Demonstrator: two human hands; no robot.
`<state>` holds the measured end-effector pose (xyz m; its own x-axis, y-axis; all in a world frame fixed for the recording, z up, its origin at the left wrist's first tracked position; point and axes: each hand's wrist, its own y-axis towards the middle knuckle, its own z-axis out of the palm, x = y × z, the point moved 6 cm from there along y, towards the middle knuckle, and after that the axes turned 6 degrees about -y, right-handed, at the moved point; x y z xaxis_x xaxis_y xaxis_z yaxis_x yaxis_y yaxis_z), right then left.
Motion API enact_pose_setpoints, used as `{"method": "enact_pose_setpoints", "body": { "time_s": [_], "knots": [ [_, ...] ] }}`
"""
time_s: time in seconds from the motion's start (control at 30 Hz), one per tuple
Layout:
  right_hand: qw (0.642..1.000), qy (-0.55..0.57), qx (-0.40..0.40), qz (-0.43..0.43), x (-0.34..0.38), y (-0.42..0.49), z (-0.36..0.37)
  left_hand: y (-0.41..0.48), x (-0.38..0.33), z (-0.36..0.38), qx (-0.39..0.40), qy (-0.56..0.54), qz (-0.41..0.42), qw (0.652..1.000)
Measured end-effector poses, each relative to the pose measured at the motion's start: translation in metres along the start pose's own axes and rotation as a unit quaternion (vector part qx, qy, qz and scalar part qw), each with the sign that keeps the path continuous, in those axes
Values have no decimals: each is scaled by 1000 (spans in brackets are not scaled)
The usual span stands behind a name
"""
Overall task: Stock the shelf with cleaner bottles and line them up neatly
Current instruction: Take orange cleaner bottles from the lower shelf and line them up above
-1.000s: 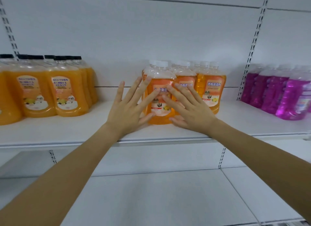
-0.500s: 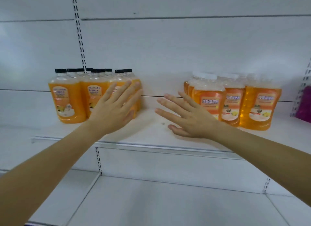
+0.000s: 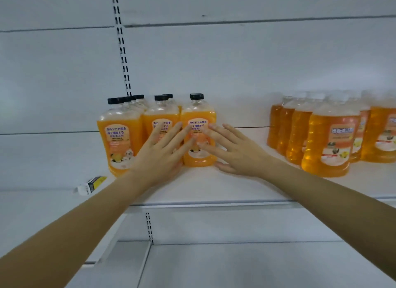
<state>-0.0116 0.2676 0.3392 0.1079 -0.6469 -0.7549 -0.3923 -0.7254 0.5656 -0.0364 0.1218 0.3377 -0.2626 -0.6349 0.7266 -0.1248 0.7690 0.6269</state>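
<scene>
Head view. Had both hands up at the shelf (image 3: 214,187), on the black-cap bottles (image 3: 120,137) of orange cleaner. Found these upright toward the left of the shelf, three across the front, touching side to side, with more black caps showing behind.

Had the left hand (image 3: 159,157) open, fingers straight and spread, laid across the front of the middle bottle (image 3: 160,116) and reaching onto the label of the end bottle (image 3: 198,112) at the right of the row. Had the left thumb low, at the foot of the end bottle.

Had the right hand (image 3: 233,152) open too, fingers straight and fanned, tips touching the right half of that same label. Had the right thumb lying along the shelf just beside the bottle's base.

Gripped nothing with either hand. Touched flat only, with the fingertips of both hands near each other on the end bottle.

Saw white-cap bottles (image 3: 331,142), a clearer amber, grouped well apart to the right on the same shelf. Saw a small white-and-yellow tag (image 3: 91,184) lying near the shelf's front edge, left of the left forearm; could not read it. Saw a slotted upright (image 3: 122,47) on the back wall behind the black caps, and a lower shelf (image 3: 235,264) under both forearms.
</scene>
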Motion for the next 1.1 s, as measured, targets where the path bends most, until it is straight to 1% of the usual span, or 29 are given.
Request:
{"method": "enact_pose_setpoints", "body": {
  "time_s": [0.1,0.2,0.3,0.43,0.63,0.93,1.03,1.1],
  "knots": [
    [1000,3,5,4,8,4,9,-7,5,17,5,-53,-21,998],
    [1000,7,-15,-6,15,9,15,-13,10,27,0,-96,-46,994],
    [999,25,-20,-9,17,12,17,-14,12,31,1,-101,-53,994],
    [1000,20,-13,-9,18,14,18,-14,12,31,3,-99,-62,993],
    [1000,6,-15,-4,21,16,10,-21,19,30,11,-98,-145,984],
    [1000,-8,-29,-6,20,15,11,-19,21,35,41,-87,-141,985],
    [999,-16,-24,-14,21,13,11,-21,23,29,22,-122,-130,984],
    [999,-25,-18,-11,22,14,11,-26,28,23,-10,-139,-127,982]
  ]
}}
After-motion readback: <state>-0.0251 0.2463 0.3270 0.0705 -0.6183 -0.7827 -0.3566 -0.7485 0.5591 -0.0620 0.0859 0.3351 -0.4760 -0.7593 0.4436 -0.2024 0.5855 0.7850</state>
